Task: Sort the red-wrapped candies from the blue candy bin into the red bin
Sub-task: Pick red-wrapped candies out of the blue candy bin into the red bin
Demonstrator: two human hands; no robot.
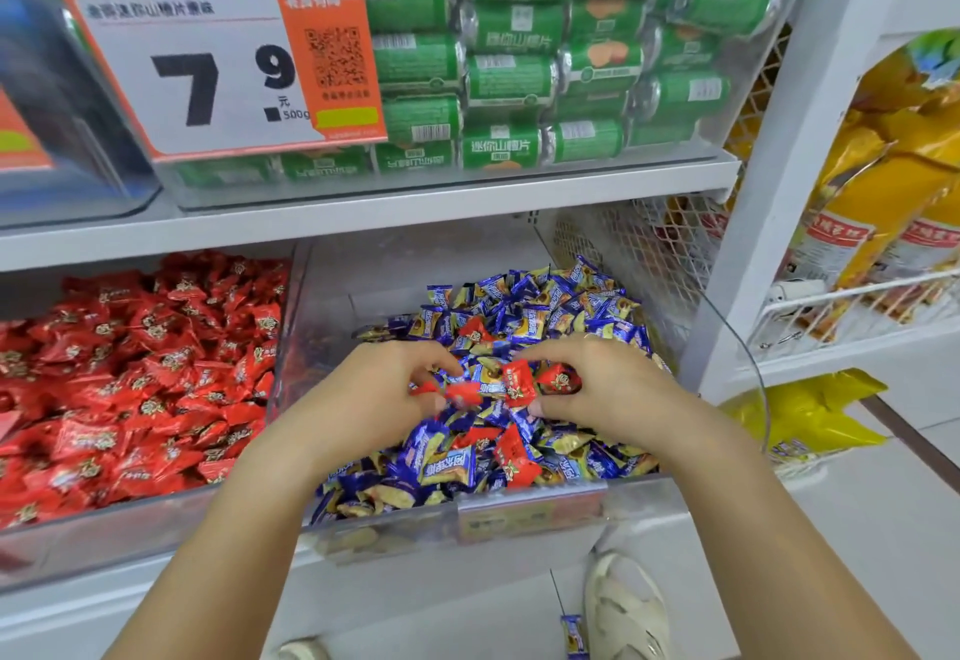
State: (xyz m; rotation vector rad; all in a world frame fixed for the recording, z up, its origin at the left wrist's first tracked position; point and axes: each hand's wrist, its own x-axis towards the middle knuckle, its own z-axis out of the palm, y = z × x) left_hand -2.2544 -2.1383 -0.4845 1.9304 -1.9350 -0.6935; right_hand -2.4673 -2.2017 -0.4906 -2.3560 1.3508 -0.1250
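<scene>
In the blue candy bin [644, 488], both hands' fingers pinch shiny red-wrapped candies [519, 383]

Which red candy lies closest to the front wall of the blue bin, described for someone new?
Find the clear bin of blue candies under the green-pack shelf. Below the right hand, near the front wall, lies one red candy. Blue wrappers surround it, and neither hand touches it.

White shop shelf [363, 215] spans the frame; price sign [218, 67] and green packs [545, 62] above it, wire rack [852, 306] right, pale floor [857, 529] below.
</scene>
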